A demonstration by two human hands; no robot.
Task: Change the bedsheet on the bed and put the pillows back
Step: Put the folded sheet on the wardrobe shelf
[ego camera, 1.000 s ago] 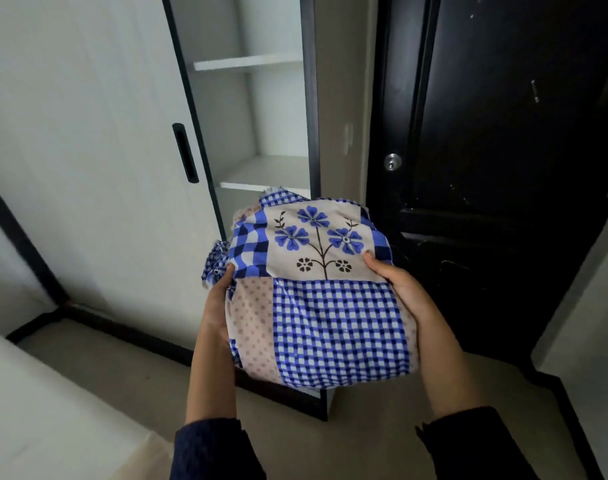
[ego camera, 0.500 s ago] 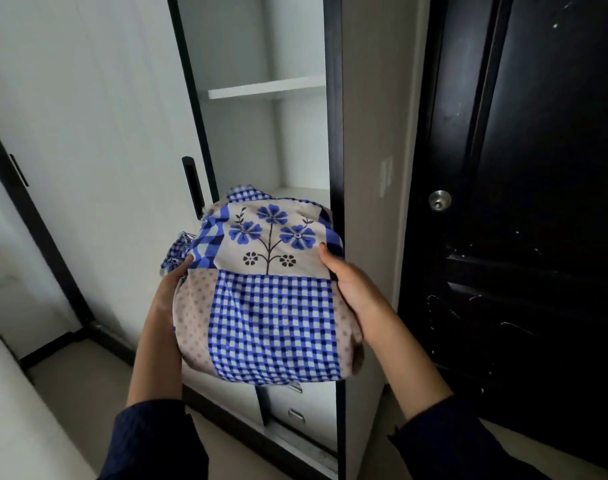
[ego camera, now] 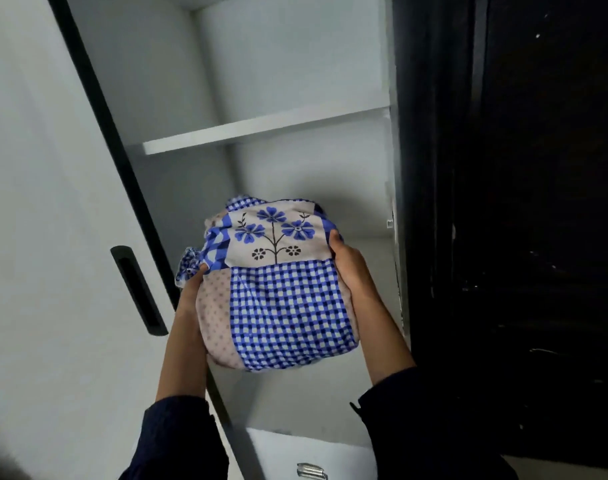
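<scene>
Both hands, left (ego camera: pixel 191 292) and right (ego camera: pixel 349 268), clasp a bundled blue-checked floral cotton bedsheet (ego camera: pixel 278 292) before an open white wardrobe shelf (ego camera: pixel 261 128).

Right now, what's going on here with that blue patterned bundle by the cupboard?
A person holds a folded blue patterned bedsheet in both hands, the left hand gripping its left side and the right hand its right. The bundle is at the opening of a white wardrobe, level with the lower shelf. Whether it rests on that shelf cannot be told.
</scene>
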